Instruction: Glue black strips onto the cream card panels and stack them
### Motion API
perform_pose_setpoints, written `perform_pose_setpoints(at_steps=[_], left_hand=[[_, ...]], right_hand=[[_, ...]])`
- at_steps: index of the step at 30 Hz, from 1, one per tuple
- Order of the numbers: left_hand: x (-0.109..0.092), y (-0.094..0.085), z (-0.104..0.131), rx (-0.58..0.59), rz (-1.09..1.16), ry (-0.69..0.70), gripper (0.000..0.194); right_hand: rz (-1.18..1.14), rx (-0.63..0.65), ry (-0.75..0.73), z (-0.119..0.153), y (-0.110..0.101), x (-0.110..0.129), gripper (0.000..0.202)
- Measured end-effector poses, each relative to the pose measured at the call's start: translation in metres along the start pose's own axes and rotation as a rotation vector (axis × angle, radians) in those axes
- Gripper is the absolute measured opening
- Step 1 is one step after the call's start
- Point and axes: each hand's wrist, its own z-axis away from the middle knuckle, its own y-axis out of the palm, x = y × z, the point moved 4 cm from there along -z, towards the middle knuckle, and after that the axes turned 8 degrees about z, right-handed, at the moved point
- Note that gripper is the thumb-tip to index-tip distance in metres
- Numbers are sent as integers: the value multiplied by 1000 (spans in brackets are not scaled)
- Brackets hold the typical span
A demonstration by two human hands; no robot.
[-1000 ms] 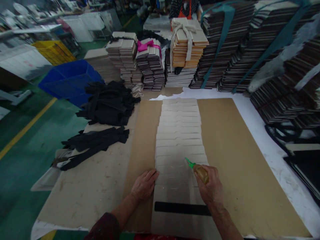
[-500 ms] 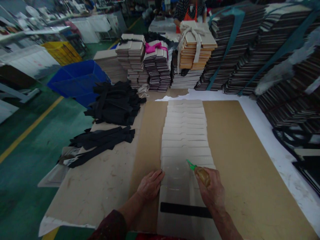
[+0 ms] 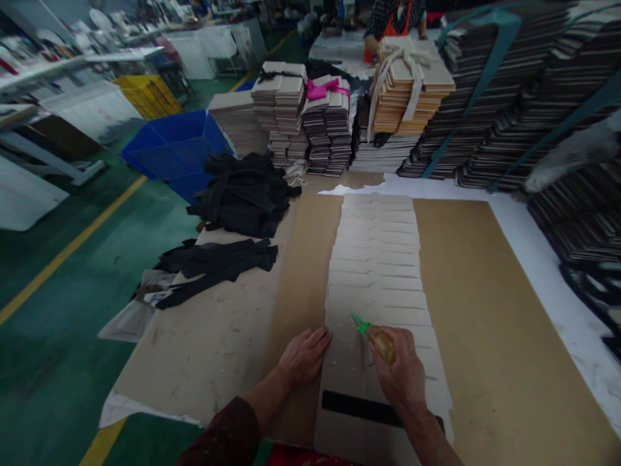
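Note:
A column of overlapping light grey panels (image 3: 373, 259) runs down the brown board. My left hand (image 3: 306, 356) lies nearly flat at the left edge of the panels, its fingers extended and holding nothing. In my right hand (image 3: 400, 369) is a small bottle of amber liquid (image 3: 381, 344) with a green nozzle (image 3: 359, 323). The nozzle points up and left over a panel in the near part of the column. Below my hands, a black strip (image 3: 359, 408) lies across the nearest panel, partly hidden by my right forearm.
Black fabric strips (image 3: 247, 194) lie in piles on the left. Behind the board stand tied panel stacks (image 3: 327, 129), with taller dark stacks (image 3: 514, 97) at the right. A blue bin (image 3: 169, 145) is at the back left. A person (image 3: 395, 22) stands beyond the stacks.
The view has shifted left, so the scene sits farther right. My right hand has moved the bottle left across the panels. My left hand stays at their left edge.

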Motion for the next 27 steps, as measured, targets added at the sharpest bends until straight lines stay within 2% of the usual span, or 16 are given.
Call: perform_pose_setpoints(at_steps=[8, 14, 17, 20, 27], left_hand=[[-2, -3, 0, 9, 6, 0, 48], [-5, -4, -1, 8, 3, -2, 44], [-4, -4, 0, 6, -1, -7, 44], [-3, -3, 1, 6, 7, 0, 46], [-1, -3, 0, -18, 50, 3, 50]], right_hand=[[16, -35, 18, -2, 1, -1, 34], [-39, 37, -78, -3, 27, 36, 25], [-51, 51, -90, -3, 30, 41, 25], [-34, 25, -48, -2, 20, 27, 27], [89, -131, 177, -2, -27, -37, 48]])
